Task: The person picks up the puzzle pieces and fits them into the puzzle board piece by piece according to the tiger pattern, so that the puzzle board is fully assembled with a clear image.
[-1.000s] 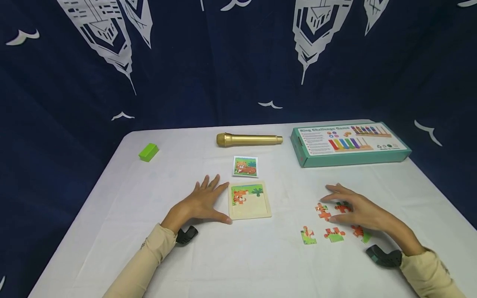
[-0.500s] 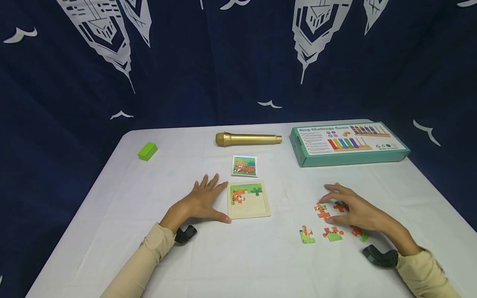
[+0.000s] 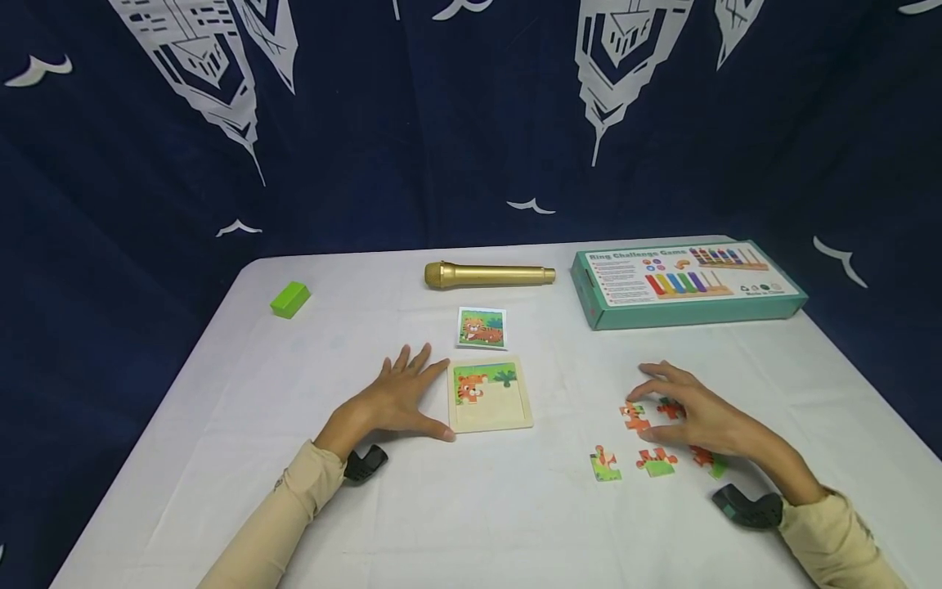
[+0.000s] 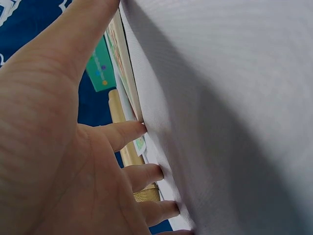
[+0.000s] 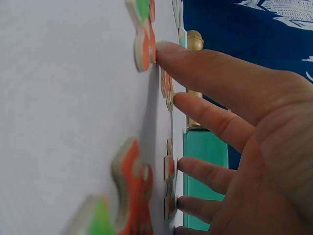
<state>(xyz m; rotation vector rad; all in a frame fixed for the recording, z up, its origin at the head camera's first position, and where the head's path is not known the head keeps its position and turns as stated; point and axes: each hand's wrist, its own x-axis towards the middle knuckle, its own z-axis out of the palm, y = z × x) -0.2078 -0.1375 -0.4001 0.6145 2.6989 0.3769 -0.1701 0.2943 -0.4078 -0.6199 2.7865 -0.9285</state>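
At the far left of the cloth: one green block (image 3: 290,299), rectangular, smooth-faced. Next, left hand (image 3: 401,398), beige sleeve (image 3: 294,491), black wrist device (image 3: 365,464); fingers spread wide, thumb and forefinger at the left-hand corners of the board. Board (image 3: 491,414): pale wood, flat, square, raised rim; tiger-face and leaf picture fitted along its upper part, bare wood below. Behind it, one small square tiger card (image 3: 482,328), glossy, white-bordered; further back, one gold microphone (image 3: 489,276), metallic, round-headed, lying lengthwise.

To the right, five loose puzzle pieces (image 3: 657,463), thin, knobbed, orange and green faces, pale edges, lying flat and well apart from the board. Right hand (image 3: 710,417): thumb and forefinger narrowly set about the two-tone tiger piece (image 3: 634,416); whether they pinch it cannot be told. Behind, one teal box (image 3: 692,286), oblong, printed lid.

Surface: white cloth (image 3: 412,523), faintly creased. Room: dark blue curtain (image 3: 412,147), white printed towers and birds.
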